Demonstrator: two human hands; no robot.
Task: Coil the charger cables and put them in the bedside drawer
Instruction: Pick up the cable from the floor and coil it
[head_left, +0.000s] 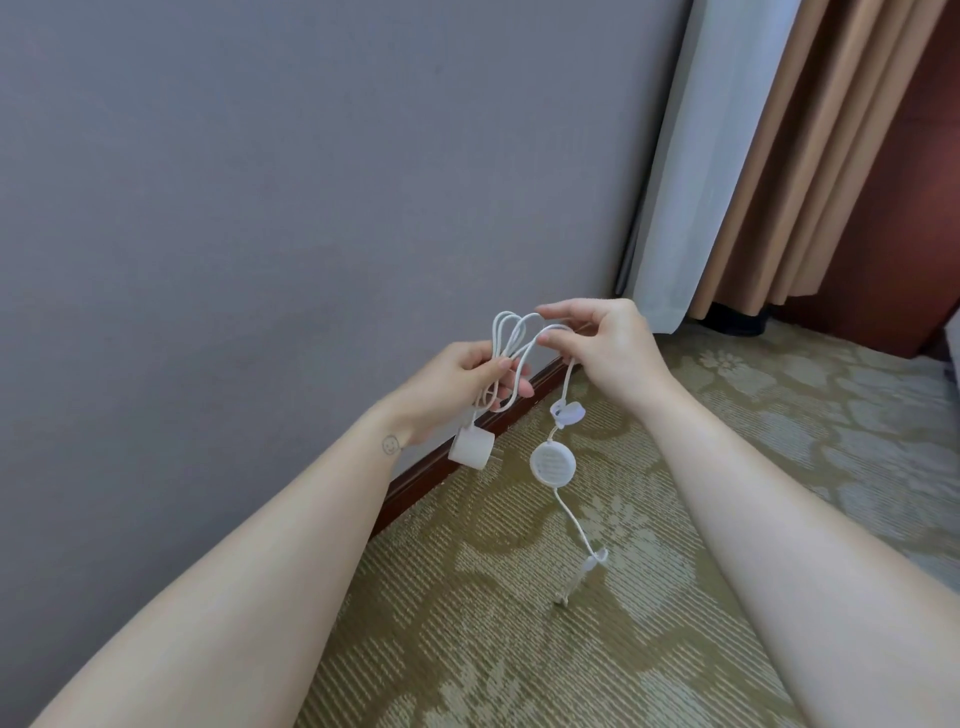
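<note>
Dangling white charger cable (511, 343), loosely looped, round puck (552, 464) hanging

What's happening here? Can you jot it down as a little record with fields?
left hand: grips several loops of the white charger cable
right hand: pinches the next stretch of cable
hanging below: plug block, clip, round disc, loose end
coiling: partly done
drawer: not in view
surroundings: grey wall, patterned carpet, curtains
</note>
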